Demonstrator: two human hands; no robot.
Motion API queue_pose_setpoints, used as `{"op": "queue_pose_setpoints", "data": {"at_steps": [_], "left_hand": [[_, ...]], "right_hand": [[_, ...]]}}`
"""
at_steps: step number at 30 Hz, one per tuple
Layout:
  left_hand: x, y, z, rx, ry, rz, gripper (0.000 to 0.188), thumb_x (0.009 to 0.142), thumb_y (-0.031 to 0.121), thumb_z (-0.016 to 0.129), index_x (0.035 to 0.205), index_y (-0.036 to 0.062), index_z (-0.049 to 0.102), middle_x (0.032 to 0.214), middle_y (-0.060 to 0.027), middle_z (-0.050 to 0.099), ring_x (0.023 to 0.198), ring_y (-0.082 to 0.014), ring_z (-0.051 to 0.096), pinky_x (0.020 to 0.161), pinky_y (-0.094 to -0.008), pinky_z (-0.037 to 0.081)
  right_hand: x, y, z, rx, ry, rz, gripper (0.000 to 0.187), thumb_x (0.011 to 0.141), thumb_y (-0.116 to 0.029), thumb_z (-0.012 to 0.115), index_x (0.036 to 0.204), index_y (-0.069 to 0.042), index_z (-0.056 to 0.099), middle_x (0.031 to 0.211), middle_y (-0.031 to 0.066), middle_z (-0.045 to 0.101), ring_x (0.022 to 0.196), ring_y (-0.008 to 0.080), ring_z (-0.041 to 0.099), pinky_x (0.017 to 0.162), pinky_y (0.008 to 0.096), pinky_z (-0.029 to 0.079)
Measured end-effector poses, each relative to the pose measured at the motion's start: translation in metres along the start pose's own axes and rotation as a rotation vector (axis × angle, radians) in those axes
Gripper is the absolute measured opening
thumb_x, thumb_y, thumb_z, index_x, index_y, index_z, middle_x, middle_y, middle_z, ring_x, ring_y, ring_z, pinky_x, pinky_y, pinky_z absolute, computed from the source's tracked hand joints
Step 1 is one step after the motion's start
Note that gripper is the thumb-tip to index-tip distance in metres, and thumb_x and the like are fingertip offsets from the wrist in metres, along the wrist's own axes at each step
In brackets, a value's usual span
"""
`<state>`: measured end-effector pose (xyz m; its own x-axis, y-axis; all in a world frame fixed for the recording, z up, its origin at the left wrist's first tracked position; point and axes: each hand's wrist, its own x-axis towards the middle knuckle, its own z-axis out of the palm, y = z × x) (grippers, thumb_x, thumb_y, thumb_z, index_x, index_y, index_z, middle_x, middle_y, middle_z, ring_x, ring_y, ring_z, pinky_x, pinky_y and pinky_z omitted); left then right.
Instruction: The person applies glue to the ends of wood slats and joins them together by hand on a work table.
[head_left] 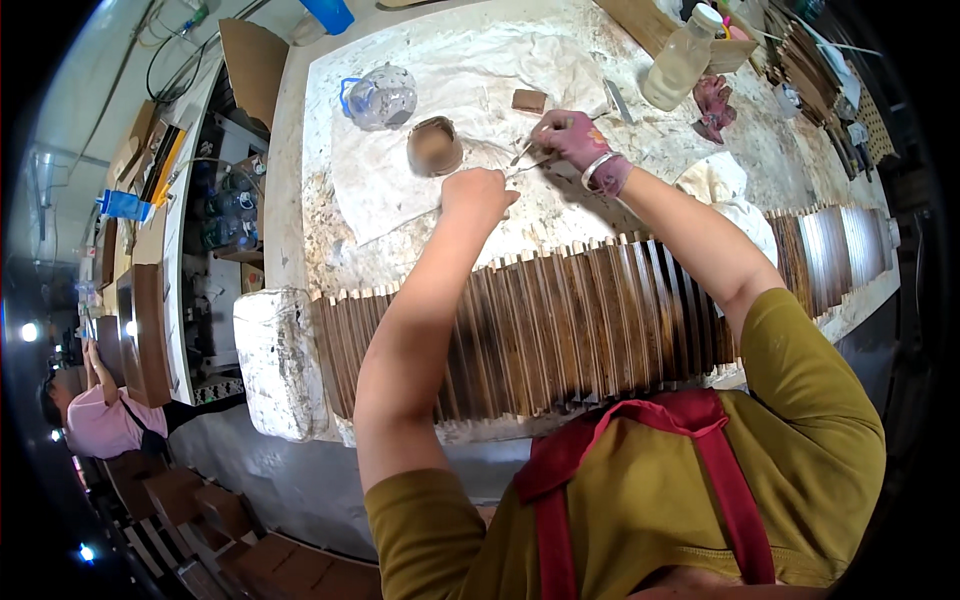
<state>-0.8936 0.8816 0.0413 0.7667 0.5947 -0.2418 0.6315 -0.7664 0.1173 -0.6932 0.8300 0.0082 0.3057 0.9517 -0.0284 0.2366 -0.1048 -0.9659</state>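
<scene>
My bare left hand [476,196] is closed above the stained white cloth [385,190], its fingertips mostly hidden; what it grips I cannot make out. Close to its right, my right hand [572,143], in a pinkish-purple glove, pinches a thin stick-like tool [520,156]. Something thin and pale spans the gap between both hands. Just beyond the right hand lies a small brown rectangular piece [529,101]. Left of it, behind my left hand, stands a cut-down container [434,147] with brownish contents. Under my forearms runs a long row of dark brown wooden strips [560,330] standing side by side.
A clear plastic jug [382,97] with a blue handle lies behind the container. A lidded bottle [682,60], crumpled purple glove [713,105] and flat blade [619,102] are at the right. A white block [275,365] ends the row. Far left, a person in pink [118,420] works.
</scene>
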Motion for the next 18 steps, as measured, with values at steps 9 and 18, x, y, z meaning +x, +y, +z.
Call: {"op": "queue_pose_setpoints", "data": {"at_steps": [9,18], "left_hand": [[-0.019,0.002,-0.007,-0.045,0.080,-0.038,0.041,0.088,0.041,0.059,0.108,0.0064,0.064,0.085,-0.0177,0.068,0.085,-0.0343,0.066,0.071,-0.0450,0.051],[-0.137,0.020,0.004,-0.237,0.504,0.045,0.034,0.090,0.032,0.060,0.115,0.0078,0.062,0.077,-0.0081,0.061,0.070,-0.0272,0.060,0.063,-0.0389,0.049]], "right_hand": [[0.001,-0.035,-0.019,0.492,-0.094,0.215,0.017,0.093,-0.019,0.061,0.098,-0.002,0.060,0.074,0.0041,0.063,0.061,0.0108,0.059,0.056,0.0249,0.050],[0.042,-0.115,0.048,-0.329,-0.148,-0.339,0.023,0.087,-0.025,0.064,0.098,-0.007,0.072,0.094,0.0105,0.071,0.083,0.0243,0.066,0.077,0.0348,0.052]]}}
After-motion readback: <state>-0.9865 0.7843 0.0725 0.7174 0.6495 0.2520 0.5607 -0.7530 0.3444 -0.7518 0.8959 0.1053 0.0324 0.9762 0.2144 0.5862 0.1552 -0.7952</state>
